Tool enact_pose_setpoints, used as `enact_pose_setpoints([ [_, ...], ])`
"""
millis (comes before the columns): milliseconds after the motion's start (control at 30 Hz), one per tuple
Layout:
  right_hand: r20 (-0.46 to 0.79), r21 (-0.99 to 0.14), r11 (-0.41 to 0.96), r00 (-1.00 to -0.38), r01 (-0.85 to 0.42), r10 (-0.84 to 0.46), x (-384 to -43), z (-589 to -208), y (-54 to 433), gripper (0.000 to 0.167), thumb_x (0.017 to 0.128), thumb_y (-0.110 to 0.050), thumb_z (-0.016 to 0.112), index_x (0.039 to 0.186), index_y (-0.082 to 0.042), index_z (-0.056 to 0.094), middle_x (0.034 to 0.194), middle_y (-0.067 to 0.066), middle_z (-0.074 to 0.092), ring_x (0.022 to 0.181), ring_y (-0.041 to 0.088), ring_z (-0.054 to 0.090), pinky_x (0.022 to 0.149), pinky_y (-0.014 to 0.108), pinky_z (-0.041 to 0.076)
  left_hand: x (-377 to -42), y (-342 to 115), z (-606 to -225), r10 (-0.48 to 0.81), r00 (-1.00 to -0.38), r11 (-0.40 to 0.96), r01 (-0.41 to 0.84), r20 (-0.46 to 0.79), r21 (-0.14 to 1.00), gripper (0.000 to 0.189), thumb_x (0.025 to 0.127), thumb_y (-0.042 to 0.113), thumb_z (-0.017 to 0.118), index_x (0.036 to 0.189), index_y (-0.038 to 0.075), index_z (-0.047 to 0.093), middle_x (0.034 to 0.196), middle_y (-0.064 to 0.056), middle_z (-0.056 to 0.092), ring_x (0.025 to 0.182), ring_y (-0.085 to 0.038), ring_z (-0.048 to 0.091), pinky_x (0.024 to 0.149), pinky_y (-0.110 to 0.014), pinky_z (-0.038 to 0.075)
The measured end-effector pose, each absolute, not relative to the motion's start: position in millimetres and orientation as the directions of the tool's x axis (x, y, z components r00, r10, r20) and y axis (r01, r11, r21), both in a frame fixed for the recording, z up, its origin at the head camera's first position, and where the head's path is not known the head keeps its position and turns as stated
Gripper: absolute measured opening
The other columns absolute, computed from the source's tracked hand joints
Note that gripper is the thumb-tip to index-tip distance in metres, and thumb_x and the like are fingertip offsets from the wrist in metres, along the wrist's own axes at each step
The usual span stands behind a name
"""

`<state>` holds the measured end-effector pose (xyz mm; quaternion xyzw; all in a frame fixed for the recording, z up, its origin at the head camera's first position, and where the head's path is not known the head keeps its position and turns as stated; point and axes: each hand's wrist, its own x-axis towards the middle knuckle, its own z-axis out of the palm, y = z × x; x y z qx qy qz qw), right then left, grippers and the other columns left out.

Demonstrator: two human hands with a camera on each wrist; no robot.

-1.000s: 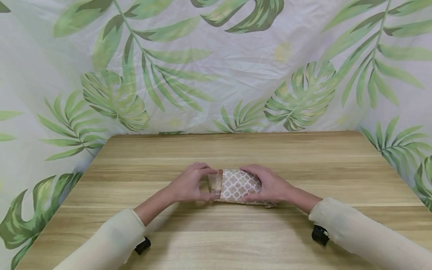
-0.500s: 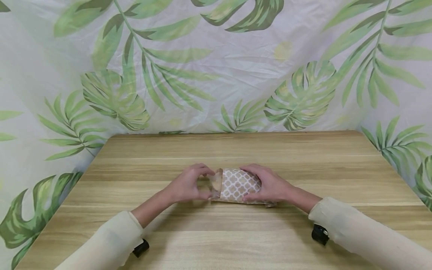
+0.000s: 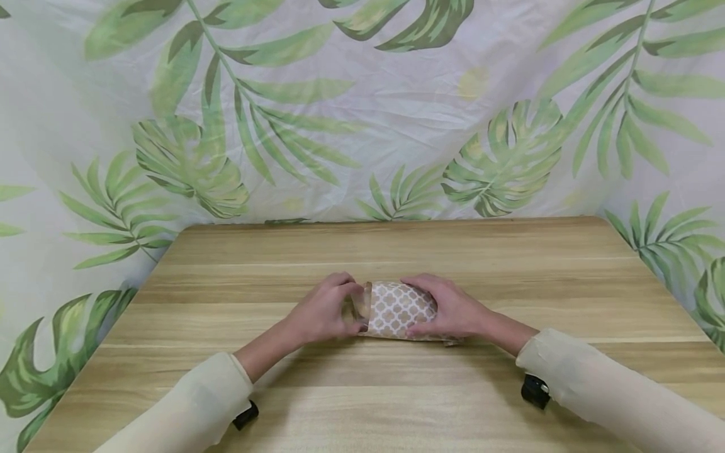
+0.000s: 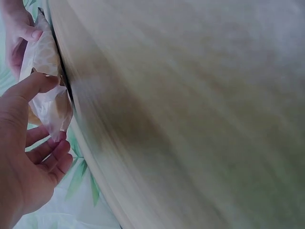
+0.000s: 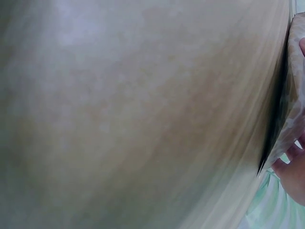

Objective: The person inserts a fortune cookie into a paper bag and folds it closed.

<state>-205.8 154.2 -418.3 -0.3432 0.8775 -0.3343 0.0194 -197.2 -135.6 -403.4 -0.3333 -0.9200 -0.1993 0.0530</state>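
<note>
A paper bag (image 3: 396, 308) with a tan and white lattice print lies on the table in the head view. From its left end sticks a crinkled clear plastic wrapper (image 4: 53, 109), with something tan showing through it. My left hand (image 3: 325, 308) holds this wrapper, thumb on one edge and fingertips on the opposite corner in the left wrist view. At the other end, my right hand (image 3: 453, 308) grips the bag, thumb and fingers spread across its two long sides. What the wrapper contains is too unclear to name.
The wood-grain table (image 3: 396, 402) stretches to a far edge against a leaf-printed cloth backdrop (image 3: 317, 126). Black wrist cameras hang beneath both cream sleeves (image 3: 181, 402).
My left hand shifts slightly and closes in on the bag's mouth, so less of the wrapper shows. The right hand keeps its grip, and the bag stays nearly in place.
</note>
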Motion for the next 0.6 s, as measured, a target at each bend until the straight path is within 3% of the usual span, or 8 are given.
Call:
enact_pose_setpoints([
  [467,0.189,-0.609,0.535,-0.763,-0.585,-0.619,-206.7,-418.6,154.1,0.091,0.073,-0.039,0.094,0.146,-0.003,0.055,0.14,0.013,0.062,0.129,0.032,0.058,0.108,0.052,0.046,-198.7,-135.2,-405.0,0.641,-0.714,0.67,0.699,0.282,0.249,0.056,0.066,0.03,0.094,0.109,0.0,0.073,0.109,-0.009,0.067,0.098,-0.023,0.062,0.086,-0.037,0.057],
  [600,0.186,-0.61,0.538,-0.765,-0.582,-0.616,-206.8,-418.6,153.9,0.091,0.072,-0.038,0.095,0.146,-0.004,0.055,0.14,0.013,0.062,0.129,0.032,0.058,0.108,0.052,0.046,-199.0,-136.4,-406.0,0.628,-0.73,0.675,0.684,0.272,0.278,0.055,0.067,0.025,0.092,0.111,-0.002,0.073,0.11,-0.009,0.068,0.1,-0.024,0.062,0.087,-0.037,0.057],
])
